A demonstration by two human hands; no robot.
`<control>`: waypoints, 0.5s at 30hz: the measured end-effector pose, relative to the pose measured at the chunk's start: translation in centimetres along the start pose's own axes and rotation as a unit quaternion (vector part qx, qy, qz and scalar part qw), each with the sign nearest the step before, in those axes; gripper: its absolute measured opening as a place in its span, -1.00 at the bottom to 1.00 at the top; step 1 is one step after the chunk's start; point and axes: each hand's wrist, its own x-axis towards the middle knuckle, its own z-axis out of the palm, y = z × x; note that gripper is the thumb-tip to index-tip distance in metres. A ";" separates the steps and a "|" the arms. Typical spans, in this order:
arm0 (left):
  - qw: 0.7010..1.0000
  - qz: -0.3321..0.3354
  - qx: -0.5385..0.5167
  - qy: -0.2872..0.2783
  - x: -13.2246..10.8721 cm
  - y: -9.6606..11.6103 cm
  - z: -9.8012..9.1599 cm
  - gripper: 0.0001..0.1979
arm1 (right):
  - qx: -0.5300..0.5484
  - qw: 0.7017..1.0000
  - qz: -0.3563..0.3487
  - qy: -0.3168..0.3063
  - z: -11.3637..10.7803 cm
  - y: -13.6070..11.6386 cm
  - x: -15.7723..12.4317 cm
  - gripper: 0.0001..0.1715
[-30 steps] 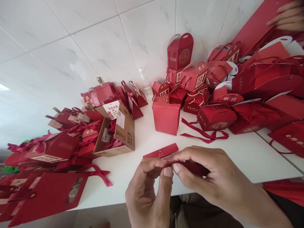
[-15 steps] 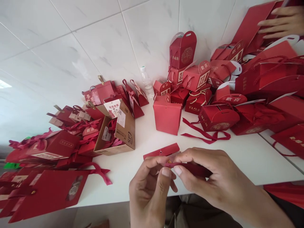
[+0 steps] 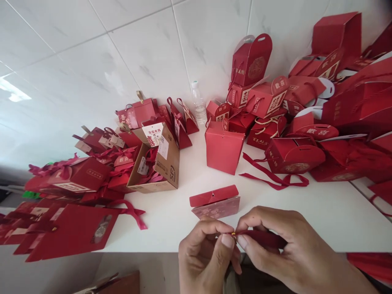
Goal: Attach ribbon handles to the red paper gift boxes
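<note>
At the table's front edge, my left hand (image 3: 210,255) and my right hand (image 3: 284,239) meet fingertip to fingertip. Both pinch a dark red ribbon strap (image 3: 266,238) with a small gold-coloured metal piece (image 3: 233,234) on it. The strap loops back into my right palm, partly hidden by the fingers. Just beyond my hands lies a small red box (image 3: 214,197) with a hole in its flap and a patterned pink-red side. Farther back stands a plain red box (image 3: 225,151).
A cardboard carton (image 3: 170,169) holding red ribbons stands left of centre. Red gift boxes crowd the left, and more are stacked at right (image 3: 295,157). A loose red ribbon (image 3: 275,179) lies on the white table (image 3: 330,216). A clear bottle (image 3: 199,106) stands by the tiled wall.
The view has shifted, and my hands are lower and nearer the front edge, showing more of the small box. Both still pinch the strap. Another person's hand at upper right is gone from view.
</note>
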 end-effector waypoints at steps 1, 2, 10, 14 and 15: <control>0.999 -0.028 -0.018 -0.008 0.0 0.1 -0.3 -0.81 | 0.005 1.000 -0.007 -0.008 -0.2 0.1 -0.1 -0.81; 0.998 -0.055 -0.035 -0.017 0.1 0.2 -0.7 -0.80 | 0.014 1.000 -0.015 -0.016 -0.4 0.3 -0.3 -0.78; 0.970 -0.187 -0.137 -0.070 0.1 0.1 -1.6 -0.78 | -0.026 0.980 -0.197 -0.012 -1.3 1.7 0.3 -0.76; 0.963 -0.214 -0.150 -0.069 0.1 -0.6 -1.4 -0.77 | -0.086 0.954 -0.282 0.046 -0.7 1.8 0.8 -0.75; 0.960 -0.221 -0.155 -0.069 0.1 -0.8 -1.4 -0.76 | -0.101 0.950 -0.289 0.055 -0.6 1.7 0.8 -0.77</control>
